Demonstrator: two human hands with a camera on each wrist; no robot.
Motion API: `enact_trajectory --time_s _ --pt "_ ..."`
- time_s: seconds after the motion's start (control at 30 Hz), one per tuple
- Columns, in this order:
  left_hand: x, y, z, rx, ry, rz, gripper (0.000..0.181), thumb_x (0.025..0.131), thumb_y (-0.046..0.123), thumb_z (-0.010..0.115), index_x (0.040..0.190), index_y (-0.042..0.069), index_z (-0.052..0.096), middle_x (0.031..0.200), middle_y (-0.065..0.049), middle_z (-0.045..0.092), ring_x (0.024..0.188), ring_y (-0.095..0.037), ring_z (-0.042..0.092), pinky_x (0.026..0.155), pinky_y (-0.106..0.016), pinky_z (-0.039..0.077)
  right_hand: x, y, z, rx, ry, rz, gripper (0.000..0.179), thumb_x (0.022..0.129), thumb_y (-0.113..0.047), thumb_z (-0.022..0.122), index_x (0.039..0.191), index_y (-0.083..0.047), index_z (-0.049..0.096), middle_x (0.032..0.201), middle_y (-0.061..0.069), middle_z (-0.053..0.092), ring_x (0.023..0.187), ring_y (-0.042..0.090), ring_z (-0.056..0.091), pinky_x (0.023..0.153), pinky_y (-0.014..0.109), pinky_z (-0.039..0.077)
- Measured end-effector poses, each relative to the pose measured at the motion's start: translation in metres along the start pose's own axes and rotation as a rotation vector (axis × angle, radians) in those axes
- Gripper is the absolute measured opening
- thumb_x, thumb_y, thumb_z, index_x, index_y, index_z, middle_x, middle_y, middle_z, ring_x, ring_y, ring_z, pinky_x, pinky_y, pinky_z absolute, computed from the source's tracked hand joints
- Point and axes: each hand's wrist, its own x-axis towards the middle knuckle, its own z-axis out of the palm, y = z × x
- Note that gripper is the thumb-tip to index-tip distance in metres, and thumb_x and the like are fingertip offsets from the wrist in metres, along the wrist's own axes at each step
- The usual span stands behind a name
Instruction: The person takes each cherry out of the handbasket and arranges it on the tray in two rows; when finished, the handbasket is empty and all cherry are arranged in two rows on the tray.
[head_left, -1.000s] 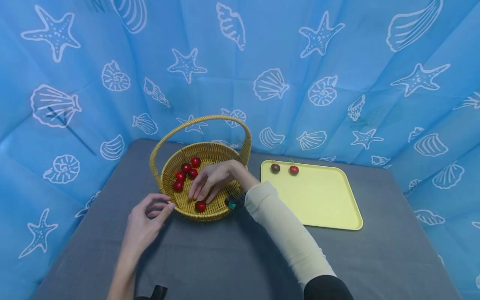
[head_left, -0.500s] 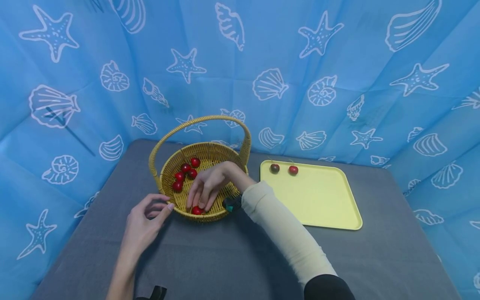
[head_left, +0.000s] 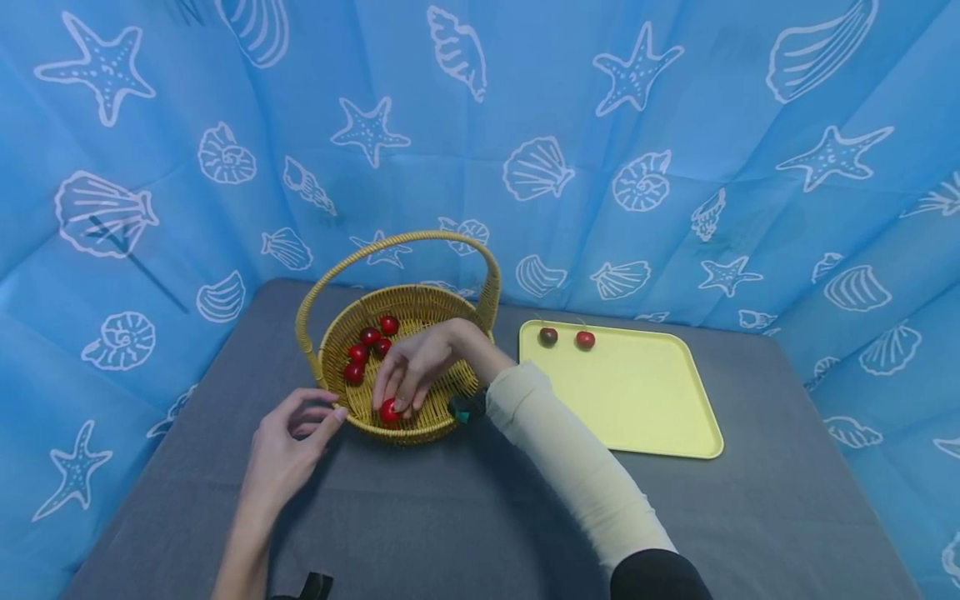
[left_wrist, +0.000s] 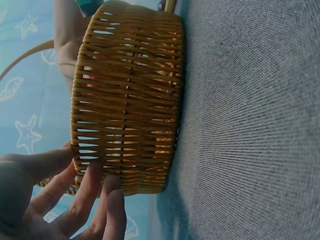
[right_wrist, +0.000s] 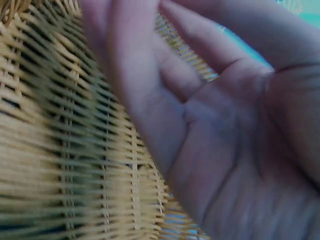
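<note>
Inside the round wicker basket [head_left: 435, 432], near its front wall, my right hand [head_left: 427, 357] pinches a red cherry [head_left: 388, 411] between thumb and fingers. That cherry is out of sight in the right wrist view, where the palm and bent fingers [right_wrist: 142, 65] fill much of the picture. My left hand [head_left: 285, 446] holds the basket's front-left rim. In the left wrist view its thumb [left_wrist: 50, 161] lies at the rim while the fingers press the woven outer wall. Several more red cherries [head_left: 370, 336] sit together at the basket's left side.
A pale yellow tray [head_left: 652, 400] lies right of the basket, with a dark cherry [head_left: 548, 337] and a red cherry [head_left: 585, 340] near its back-left corner. The basket's tall handle [head_left: 405, 237] arches over it. A blue shell-patterned curtain [head_left: 465, 125] hangs behind the grey table [head_left: 420, 517].
My right hand has come down on the front cherry and taken hold of it, and the cherry has shifted slightly left and up. The left hand stays at the rim.
</note>
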Motion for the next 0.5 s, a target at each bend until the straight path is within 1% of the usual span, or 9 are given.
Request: enact_trajectory --time_s 0.07,0.17,0.23,0.33,0.43,0.5 --pt "0.000 0.000 0.000 -0.001 -0.005 -0.006 0.036 0.105 0.038 0.073 0.133 0.015 0.069 0.120 -0.017 0.081 0.111 -0.034 0.079 0.090 -0.044 0.064 -0.006 -0.001 -0.001 -0.017 0.025 -0.033 0.033 0.105 0.004 0.065 0.137 0.003 0.067 0.113 0.006 0.077 0.096 0.018 0.078 0.086 0.028 0.065" --pt "0.001 0.001 -0.001 -0.005 -0.010 -0.013 0.036 0.106 0.037 0.073 0.133 0.015 0.069 0.121 -0.017 0.081 0.112 -0.034 0.078 0.091 -0.046 0.063 -0.018 -0.002 -0.003 -0.077 0.073 -0.099 0.032 0.104 0.001 0.068 0.136 0.000 0.068 0.119 0.007 0.074 0.100 0.018 0.077 0.090 0.032 0.066" --pt "0.000 0.000 -0.001 -0.004 -0.012 -0.015 0.035 0.105 0.037 0.073 0.133 0.016 0.069 0.122 -0.017 0.081 0.112 -0.034 0.078 0.092 -0.046 0.063 -0.028 -0.003 -0.004 -0.121 0.108 -0.147 0.033 0.103 -0.001 0.070 0.136 -0.002 0.069 0.125 0.007 0.073 0.103 0.018 0.075 0.094 0.037 0.066" --pt "0.000 0.000 -0.001 -0.005 -0.013 -0.014 0.035 0.105 0.038 0.073 0.133 0.016 0.069 0.121 -0.016 0.081 0.112 -0.033 0.078 0.094 -0.047 0.063 -0.045 -0.003 -0.004 -0.158 0.142 -0.221 0.033 0.101 -0.002 0.071 0.135 -0.002 0.069 0.130 0.008 0.070 0.105 0.021 0.074 0.098 0.045 0.065" --pt "0.000 0.000 -0.001 -0.002 -0.009 -0.013 0.035 0.105 0.038 0.073 0.132 0.016 0.069 0.121 -0.015 0.082 0.112 -0.032 0.078 0.094 -0.047 0.063 -0.063 -0.005 -0.003 -0.173 0.164 -0.268 0.034 0.099 -0.003 0.070 0.133 -0.001 0.070 0.131 0.010 0.069 0.106 0.023 0.073 0.100 0.050 0.065" --pt "0.000 0.000 -0.001 -0.001 -0.007 -0.012 0.034 0.105 0.037 0.074 0.132 0.017 0.070 0.120 -0.015 0.082 0.111 -0.032 0.078 0.093 -0.047 0.063 -0.076 -0.005 -0.002 -0.189 0.179 -0.286 0.035 0.098 -0.004 0.070 0.132 -0.001 0.070 0.130 0.011 0.068 0.106 0.024 0.073 0.099 0.052 0.065"
